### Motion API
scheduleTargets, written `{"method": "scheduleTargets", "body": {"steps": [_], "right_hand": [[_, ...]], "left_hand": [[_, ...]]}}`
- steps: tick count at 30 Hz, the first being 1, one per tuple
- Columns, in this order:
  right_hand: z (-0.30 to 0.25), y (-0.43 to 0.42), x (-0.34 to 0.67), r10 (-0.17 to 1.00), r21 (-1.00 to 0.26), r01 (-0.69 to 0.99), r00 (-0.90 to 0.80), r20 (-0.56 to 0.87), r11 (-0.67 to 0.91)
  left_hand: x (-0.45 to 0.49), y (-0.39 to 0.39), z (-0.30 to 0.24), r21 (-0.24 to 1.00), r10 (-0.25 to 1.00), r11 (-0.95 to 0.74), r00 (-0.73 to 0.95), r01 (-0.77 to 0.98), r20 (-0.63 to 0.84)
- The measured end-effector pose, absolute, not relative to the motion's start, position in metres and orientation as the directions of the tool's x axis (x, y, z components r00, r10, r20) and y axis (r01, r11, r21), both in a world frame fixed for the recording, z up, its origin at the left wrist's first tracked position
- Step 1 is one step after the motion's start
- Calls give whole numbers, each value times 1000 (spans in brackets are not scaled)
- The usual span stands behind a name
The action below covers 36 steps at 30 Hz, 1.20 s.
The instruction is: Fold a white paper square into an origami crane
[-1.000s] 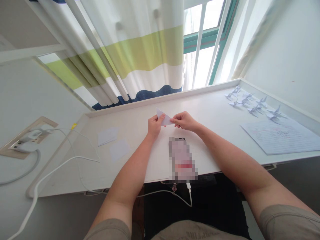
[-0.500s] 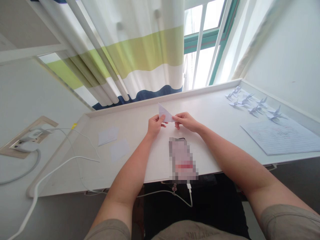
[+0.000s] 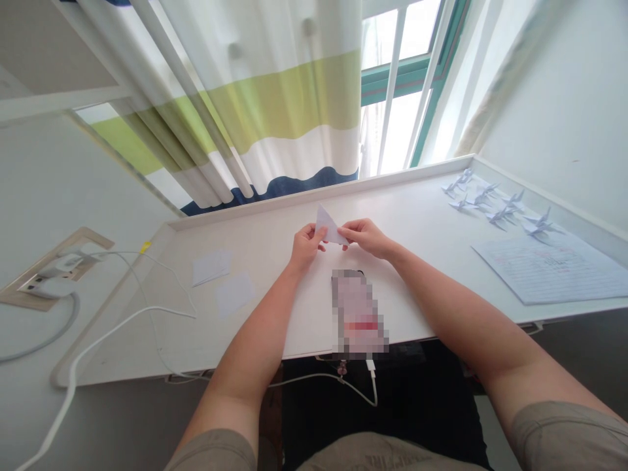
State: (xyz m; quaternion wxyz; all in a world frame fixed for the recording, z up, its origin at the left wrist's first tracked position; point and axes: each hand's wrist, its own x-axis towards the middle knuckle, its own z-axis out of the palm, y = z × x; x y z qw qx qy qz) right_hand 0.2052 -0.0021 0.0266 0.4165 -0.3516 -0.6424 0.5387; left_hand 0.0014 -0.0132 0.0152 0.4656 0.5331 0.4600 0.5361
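A white sheet of paper folded into a triangle (image 3: 328, 224) is held up over the desk, one point upward. My left hand (image 3: 306, 247) pinches its lower left side, thumb in front. At the lower right corner, my right hand (image 3: 366, 238) grips the paper between thumb and fingers. The fingers behind the paper are partly hidden. Below the hands lies a phone (image 3: 358, 304), its screen blurred out, with a white cable (image 3: 371, 373) plugged into its near end.
Several folded paper cranes (image 3: 500, 212) stand at the back right, beside a written sheet (image 3: 554, 268). Two small paper pieces, a stack (image 3: 210, 267) and a square (image 3: 235, 294), lie on the left. White cords run from a wall socket (image 3: 53, 271) across the desk's left side (image 3: 132, 327).
The folded paper has shifted slightly right and tilted, its right corner dipping lower. Both hands keep hold of it and have barely moved.
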Motion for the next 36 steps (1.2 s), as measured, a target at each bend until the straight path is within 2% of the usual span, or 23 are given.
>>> {"method": "scheduleTargets", "body": {"steps": [4, 6, 16, 21, 27, 30, 36], "right_hand": [[22, 0, 201, 921, -984, 23, -355, 158, 178], [22, 0, 199, 922, -984, -10, -346, 173, 180], [19, -2, 196, 902, -977, -173, -393, 181, 121], [18, -2, 194, 911, -971, -229, -381, 159, 74], [17, 0, 195, 918, -975, -199, -361, 165, 97], [16, 2, 195, 926, -979, -166, -335, 172, 122], [16, 6, 197, 945, -965, -220, -260, 197, 141]], "left_hand": [[1, -11, 12, 948, 929, -276, -206, 161, 306], [1, -10, 10, 932, 921, -303, -191, 196, 340], [4, -8, 6, 959, 961, -270, 41, -84, 274], [5, -7, 3, 965, 965, -251, 65, -72, 255], [5, -8, 5, 965, 969, -229, 66, -127, 239], [5, -11, 8, 965, 977, -173, 87, -195, 192], [7, -16, 14, 968, 986, 54, 169, -246, -12]]}}
